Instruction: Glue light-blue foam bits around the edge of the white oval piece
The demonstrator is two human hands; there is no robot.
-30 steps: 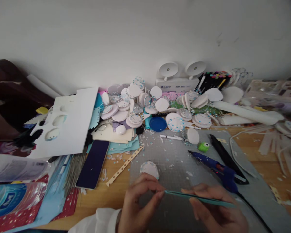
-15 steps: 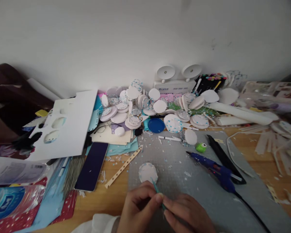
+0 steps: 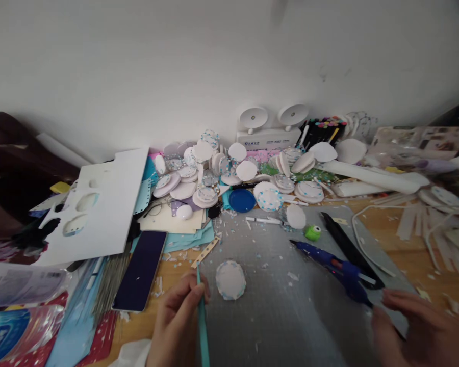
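My left hand [image 3: 178,318] pinches a thin teal paper strip [image 3: 202,326] that stands almost upright near the bottom edge. Just right of it a white foam disc [image 3: 230,280] with blue dots around its rim lies flat on the grey cutting mat [image 3: 290,316]. My right hand [image 3: 424,329] hovers at the lower right with fingers spread, holding nothing, close to the handle of a blue glue gun [image 3: 336,265] that lies on the mat.
A heap of white foam discs [image 3: 222,168] lines the back by the wall. A dark phone [image 3: 139,270], a white foam board with cut-out holes [image 3: 95,209], a blue lid [image 3: 241,200], a green punch [image 3: 312,232] and a black tool [image 3: 348,250] lie around the mat.
My hands have parted: the right one let go of the teal strip and moved right toward the glue gun. The left one keeps the strip and has turned it upright, left of the disc.
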